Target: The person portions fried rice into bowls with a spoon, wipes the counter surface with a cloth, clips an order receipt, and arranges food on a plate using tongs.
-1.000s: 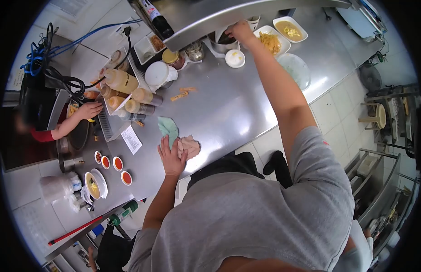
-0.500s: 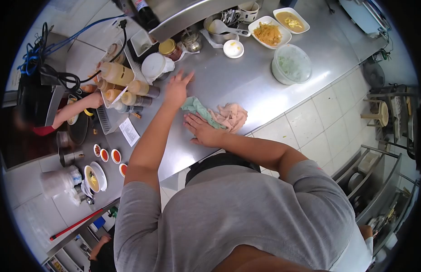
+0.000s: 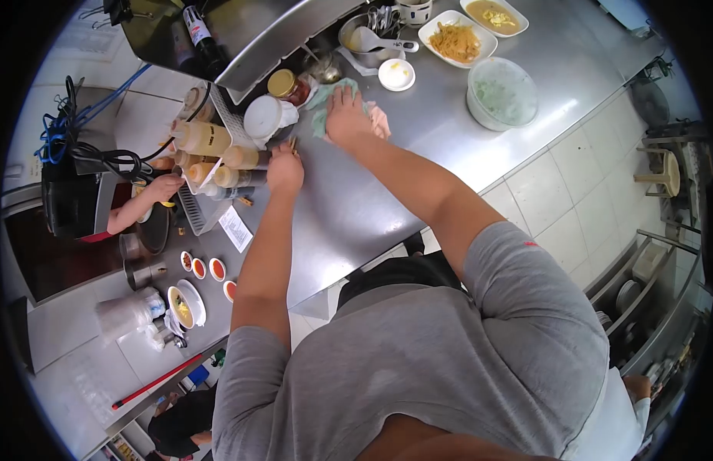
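Observation:
My right hand [image 3: 347,115] presses a green and pink cleaning cloth [image 3: 378,121] against the steel counter [image 3: 349,207], its fingers laid over the green part. To its left, my left hand [image 3: 285,169] rests on the counter with the fingers curled in, right beside the squeeze bottles [image 3: 241,158]. Something small and brownish shows at its fingertips, too small to name. Just beyond this hand stands a white-lidded tub [image 3: 263,117], with a gold-lidded jar [image 3: 283,83] behind it.
Farther along the counter are a small white dish [image 3: 396,74], a plate of shredded orange food [image 3: 454,42], a bowl of soup [image 3: 494,15] and a clear tub [image 3: 502,94]. Sauce cups [image 3: 217,269] sit at left. Another person's hand [image 3: 166,187] is by the bottle basket. A steel shelf [image 3: 283,38] overhangs.
My right hand has moved away from my body with the cloth, toward the jars. My left hand has drawn back beside the bottles, its fingers going from spread to curled. The view has shifted.

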A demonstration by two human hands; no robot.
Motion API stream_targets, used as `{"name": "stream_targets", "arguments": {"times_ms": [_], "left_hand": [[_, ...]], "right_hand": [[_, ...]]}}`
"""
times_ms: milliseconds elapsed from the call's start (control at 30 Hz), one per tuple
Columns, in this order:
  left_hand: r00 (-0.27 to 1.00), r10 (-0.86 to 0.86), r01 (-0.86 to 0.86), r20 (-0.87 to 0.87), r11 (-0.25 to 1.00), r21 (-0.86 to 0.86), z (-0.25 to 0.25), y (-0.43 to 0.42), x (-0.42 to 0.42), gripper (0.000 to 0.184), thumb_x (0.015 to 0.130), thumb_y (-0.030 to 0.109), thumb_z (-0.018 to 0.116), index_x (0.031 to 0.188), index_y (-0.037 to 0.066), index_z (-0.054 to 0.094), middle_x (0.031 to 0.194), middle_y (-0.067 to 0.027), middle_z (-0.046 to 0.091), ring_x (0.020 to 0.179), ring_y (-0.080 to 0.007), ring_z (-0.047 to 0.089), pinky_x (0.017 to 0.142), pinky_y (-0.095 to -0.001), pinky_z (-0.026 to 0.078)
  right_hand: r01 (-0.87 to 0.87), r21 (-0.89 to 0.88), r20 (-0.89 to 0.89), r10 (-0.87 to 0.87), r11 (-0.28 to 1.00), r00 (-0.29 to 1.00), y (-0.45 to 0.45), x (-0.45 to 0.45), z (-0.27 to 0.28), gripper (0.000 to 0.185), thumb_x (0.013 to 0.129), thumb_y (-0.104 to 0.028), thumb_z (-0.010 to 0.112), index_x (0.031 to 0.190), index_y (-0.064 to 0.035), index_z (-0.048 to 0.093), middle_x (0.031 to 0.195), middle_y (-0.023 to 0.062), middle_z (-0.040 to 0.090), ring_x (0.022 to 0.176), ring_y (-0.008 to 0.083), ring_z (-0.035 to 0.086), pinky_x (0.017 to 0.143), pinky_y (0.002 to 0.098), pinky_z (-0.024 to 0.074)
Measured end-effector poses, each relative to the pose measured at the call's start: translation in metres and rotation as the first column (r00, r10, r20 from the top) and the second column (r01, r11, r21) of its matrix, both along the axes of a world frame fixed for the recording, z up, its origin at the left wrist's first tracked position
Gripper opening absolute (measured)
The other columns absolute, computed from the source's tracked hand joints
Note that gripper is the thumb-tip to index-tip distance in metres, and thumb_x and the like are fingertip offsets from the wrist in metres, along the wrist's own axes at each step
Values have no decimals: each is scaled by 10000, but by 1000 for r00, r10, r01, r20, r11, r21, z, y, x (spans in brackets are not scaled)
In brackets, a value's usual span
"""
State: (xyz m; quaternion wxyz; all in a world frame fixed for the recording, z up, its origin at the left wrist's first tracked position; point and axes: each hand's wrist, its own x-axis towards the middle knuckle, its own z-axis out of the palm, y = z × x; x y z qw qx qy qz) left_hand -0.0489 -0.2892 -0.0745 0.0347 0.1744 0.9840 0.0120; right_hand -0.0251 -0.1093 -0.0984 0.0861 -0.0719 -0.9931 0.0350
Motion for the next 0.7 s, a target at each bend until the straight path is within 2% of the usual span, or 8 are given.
{"name": "stream_targets", "arguments": {"times_ms": [133, 300, 333, 367, 433, 500, 667, 700], "left_hand": [[999, 34, -33, 17, 997, -75, 14, 14, 13, 422, 828, 221, 621, 1188, 47, 485, 1157, -172, 517, 1072, -339, 531, 852, -442, 473], [946, -258, 310, -195, 895, 321, 32, 87, 32, 415, 798, 222, 656, 1159, 57, 534, 1147, -154, 519, 1130, -334, 477, 929, -457, 413], [916, -327, 395, -231, 838, 378, 33, 107, 31, 408, 794, 220, 660, 1151, 59, 545, 1145, -149, 519, 1131, -334, 472, 942, -462, 400], [902, -363, 430, -235, 807, 404, 33, 128, 31, 400, 792, 219, 664, 1144, 62, 554, 1148, -140, 519, 1131, -327, 472, 943, -459, 396], [871, -430, 491, -238, 744, 453, 29, 165, 31, 385, 788, 215, 671, 1130, 67, 572, 1154, -122, 520, 1131, -313, 473, 945, -453, 389], [833, -511, 553, -214, 780, 292, 25, 188, 30, 369, 768, 210, 681, 1101, 78, 588, 1142, -99, 531, 1118, -288, 480, 922, -443, 389], [699, -640, 681, -319, 732, 23, 8, 210, 8, 120, 755, 132, 598, 857, 99, 651, 909, -44, 617, 980, -237, 537, 842, -418, 375], [676, -648, 695, -352, 719, 11, 5, 206, 6, 111, 725, 167, 687, 794, 93, 643, 872, -30, 632, 975, -227, 551, 838, -415, 365]], "right_hand": [[210, 34, 170, -213, 977, 962, 13, 29, -8, 661, 864, -345, 489, 1348, 89, 369, 1438, 267, 306, 1319, 447, 281, 1062, 546, 245], [476, -490, 154, -465, 730, 872, 82, 206, 16, 572, 826, -154, 548, 1301, 98, 354, 1297, 259, 423, 1176, 397, 432, 1012, 437, 356], [550, -492, 114, -576, 675, 809, 104, 246, 22, 470, 823, -134, 552, 1221, 85, 431, 1158, 251, 505, 1073, 380, 511, 938, 435, 421], [530, -75, -247, -530, 845, 811, 139, 292, -15, 338, 810, -136, 578, 1095, 37, 524, 961, 230, 590, 939, 378, 575, 859, 443, 470], [799, -267, 297, -743, 539, 600, 180, 363, 25, 221, 775, -118, 607, 969, -17, 639, 785, 199, 659, 760, 329, 652, 723, 397, 527], [850, -298, 56, -881, 434, 469, 240, 436, -51, 424, 737, -83, 639, 1157, -34, 613, 914, 199, 673, 750, 281, 662, 758, 361, 520], [347, -507, -179, -490, 789, 853, 138, 340, 60, 492, 719, 36, 601, 1209, 24, 549, 1125, 227, 595, 1065, 345, 569, 933, 374, 449], [139, -773, -99, -333, 619, 938, 118, 313, 61, 577, 715, 1, 648, 1273, -15, 504, 1224, 219, 543, 1171, 364, 496, 987, 411, 401]]}}
